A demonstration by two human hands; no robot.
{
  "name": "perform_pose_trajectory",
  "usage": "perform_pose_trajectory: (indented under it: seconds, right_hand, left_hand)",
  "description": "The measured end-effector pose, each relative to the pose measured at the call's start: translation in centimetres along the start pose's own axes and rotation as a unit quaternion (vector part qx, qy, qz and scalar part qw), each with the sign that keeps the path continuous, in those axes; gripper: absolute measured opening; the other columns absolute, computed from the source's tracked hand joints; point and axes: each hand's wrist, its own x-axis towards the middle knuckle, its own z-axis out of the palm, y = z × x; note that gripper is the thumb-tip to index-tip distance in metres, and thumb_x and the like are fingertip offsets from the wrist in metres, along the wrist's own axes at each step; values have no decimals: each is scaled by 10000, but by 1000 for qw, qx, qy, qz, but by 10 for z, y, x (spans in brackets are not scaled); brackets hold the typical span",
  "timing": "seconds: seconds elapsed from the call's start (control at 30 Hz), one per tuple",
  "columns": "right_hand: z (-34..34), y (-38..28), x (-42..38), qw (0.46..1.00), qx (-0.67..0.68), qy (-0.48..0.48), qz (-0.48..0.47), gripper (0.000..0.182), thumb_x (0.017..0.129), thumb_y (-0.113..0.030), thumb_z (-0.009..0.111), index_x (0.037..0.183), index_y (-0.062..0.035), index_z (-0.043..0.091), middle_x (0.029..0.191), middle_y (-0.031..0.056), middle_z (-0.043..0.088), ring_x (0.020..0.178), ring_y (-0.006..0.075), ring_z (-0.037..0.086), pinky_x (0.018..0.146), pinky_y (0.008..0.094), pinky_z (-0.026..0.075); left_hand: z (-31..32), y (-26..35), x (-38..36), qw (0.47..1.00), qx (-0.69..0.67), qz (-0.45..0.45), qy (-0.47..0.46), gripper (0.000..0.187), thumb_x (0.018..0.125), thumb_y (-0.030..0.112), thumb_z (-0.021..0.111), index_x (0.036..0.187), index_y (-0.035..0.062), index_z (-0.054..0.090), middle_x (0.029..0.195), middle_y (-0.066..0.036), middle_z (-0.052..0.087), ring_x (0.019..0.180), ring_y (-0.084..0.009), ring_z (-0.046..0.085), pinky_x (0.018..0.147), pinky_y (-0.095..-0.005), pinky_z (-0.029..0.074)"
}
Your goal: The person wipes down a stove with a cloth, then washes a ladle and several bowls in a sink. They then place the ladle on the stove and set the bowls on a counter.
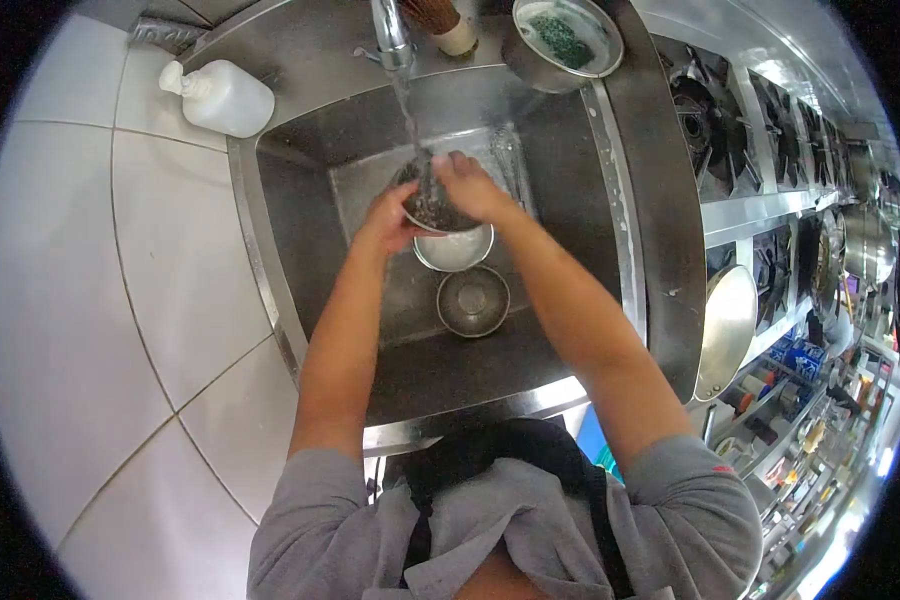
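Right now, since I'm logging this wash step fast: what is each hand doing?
Left hand: closed on the rim of the small metal bowl under the running water.
Right hand: grip closed on the same bowl's far side.

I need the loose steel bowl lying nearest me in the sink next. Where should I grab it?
Take the steel bowl by its rim on the near edge, coming straight down from above. It sits upright and open on the sink floor, apart from both hands and clear of the bowl they hold, so a thumb-inside pinch probably suits.
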Motion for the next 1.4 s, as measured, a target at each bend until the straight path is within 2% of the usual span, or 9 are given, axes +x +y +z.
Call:
perform_pose_trajectory:
  seconds: [0.17,0.3,0.43,0.67,0.77,1.0,1.1,1.27,1.4]
  right_hand:
    - [8,26,-30,913,-177,-224,-290,222,826,-181,609,976,-25,656,1120,211,617,1019,411,595,903,488,468]
    - [3,27,-36,934,-238,-22,-266,241,807,-177,589,958,-25,700,999,229,677,986,382,638,930,475,465]
    - [3,39,-61,926,-154,-310,-150,161,766,-164,611,820,-38,696,855,185,677,827,340,656,762,440,502]
    - [-70,76,-57,923,-23,-363,124,184,739,-203,645,779,-26,673,691,67,621,666,145,555,632,343,456]
    - [-69,100,-56,943,-24,-323,78,207,767,-212,633,814,-15,677,712,65,636,697,154,564,657,330,458]
    - [-71,96,-62,961,45,-250,110,243,770,-201,641,911,-10,694,779,96,670,746,166,591,712,324,476]
    - [-63,99,-65,958,76,-232,149,247,772,-207,639,916,-16,698,787,87,673,745,153,585,716,315,476]
    - [-53,93,-76,965,80,-219,123,222,773,-189,632,905,-21,694,765,46,656,726,131,564,693,305,467]
    - [-33,110,-89,954,162,-201,153,170,776,-161,627,866,-28,683,728,-1,619,685,109,531,639,288,441]
  left_hand:
    - [7,-9,-23,984,67,124,109,603,996,451,460,1469,98,339,1379,-137,487,1196,-311,542,881,-525,523]
    - [-18,-69,6,986,100,89,100,586,995,430,482,1462,95,370,1432,-111,454,1199,-287,532,865,-416,514]
    - [-15,-62,-5,981,175,57,64,565,964,462,533,1380,82,490,1367,-113,534,1171,-242,556,823,-378,514]
    - [-29,-160,35,750,632,191,32,435,860,411,646,1130,69,661,1120,-175,656,1096,-316,603,988,-431,452]
    - [-77,-227,88,469,824,309,81,363,888,207,507,1125,-30,648,1229,-223,609,1274,-364,474,1171,-491,214]
    - [-78,-184,73,450,873,180,54,333,837,145,532,1094,-14,672,1122,-211,667,1132,-345,596,1036,-470,399]
    - [-56,-124,52,561,827,20,21,357,851,155,531,1150,19,669,1088,-187,687,1092,-317,626,962,-501,441]
    - [-123,-136,60,375,848,373,43,319,806,195,595,1080,62,690,1037,-134,705,1022,-340,655,968,-609,377]
    - [-134,-128,79,270,908,297,124,290,806,247,620,1006,61,715,1007,-137,712,996,-366,660,987,-613,344]
